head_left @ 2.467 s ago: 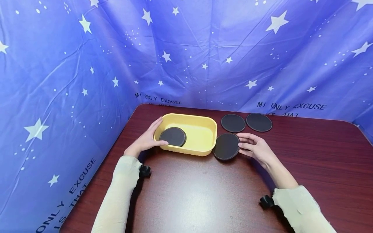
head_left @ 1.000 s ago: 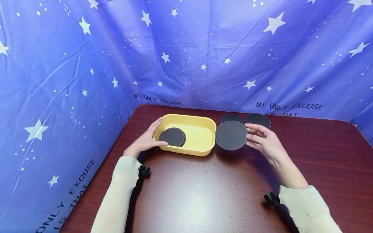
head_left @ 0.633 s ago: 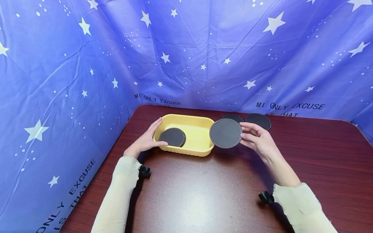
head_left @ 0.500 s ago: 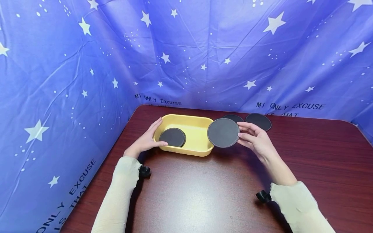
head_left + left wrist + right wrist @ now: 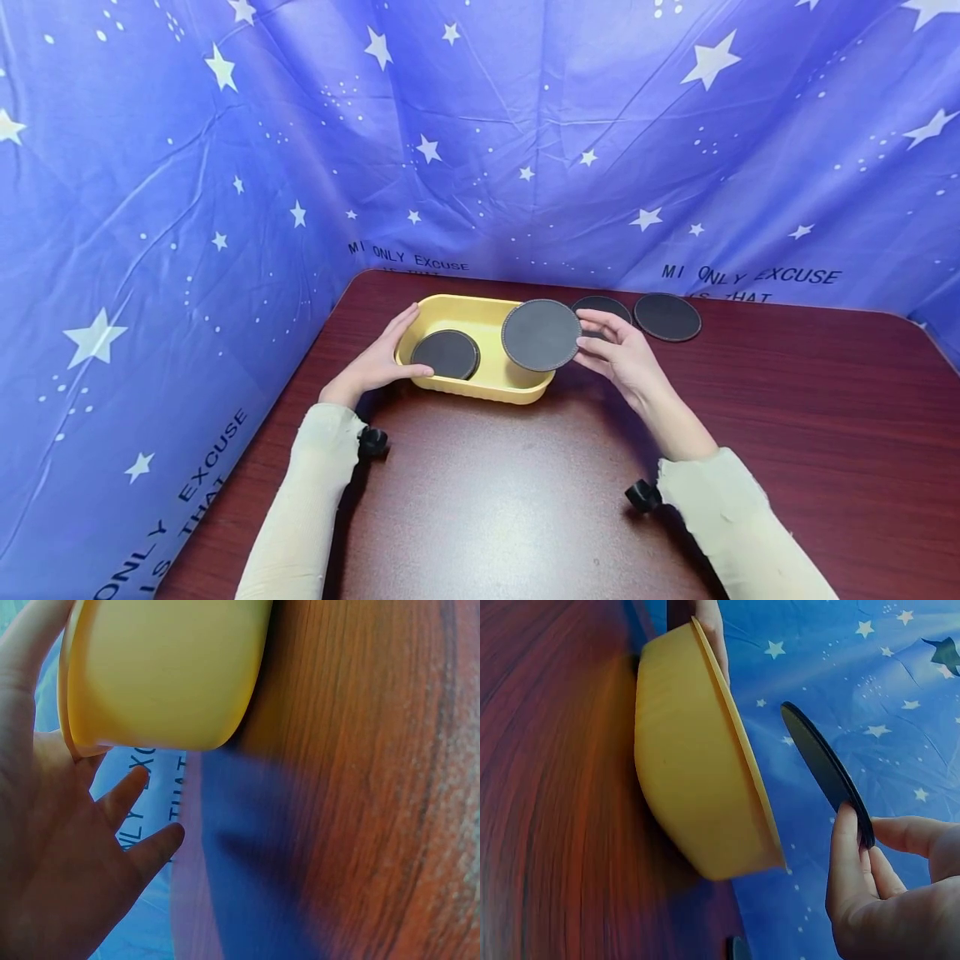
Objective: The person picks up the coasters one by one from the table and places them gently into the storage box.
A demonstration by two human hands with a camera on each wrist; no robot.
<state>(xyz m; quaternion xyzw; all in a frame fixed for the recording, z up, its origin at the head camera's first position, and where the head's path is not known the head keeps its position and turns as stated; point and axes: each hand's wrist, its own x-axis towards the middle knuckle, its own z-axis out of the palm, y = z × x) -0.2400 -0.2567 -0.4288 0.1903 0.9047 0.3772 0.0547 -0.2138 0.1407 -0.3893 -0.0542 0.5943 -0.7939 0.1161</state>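
A yellow plastic box (image 5: 491,388) stands on the table. Its left end is in my left hand (image 5: 371,367), thumb over the near rim and a finger along the far corner. The left wrist view shows other fingers of that hand (image 5: 90,840) spread apart below the rim. Inside the box, at its left, lies a round black coaster (image 5: 445,354). My right hand (image 5: 618,354) pinches the right edge of another black coaster (image 5: 542,335) with stitched edging, held tilted above the box's right part. In the right wrist view this coaster (image 5: 821,765) appears almost edge-on above the rim.
Two more black coasters lie flat at the back: one (image 5: 600,307) partly hidden behind the right hand and held coaster, the other (image 5: 667,317) farther right. A dark red wood-grain table (image 5: 810,400) meets a blue star-printed cloth (image 5: 540,192) behind and at the left.
My right hand has lifted the coaster from beside the box and carried it left, over the box's right part. The left hand and the box have stayed in place.
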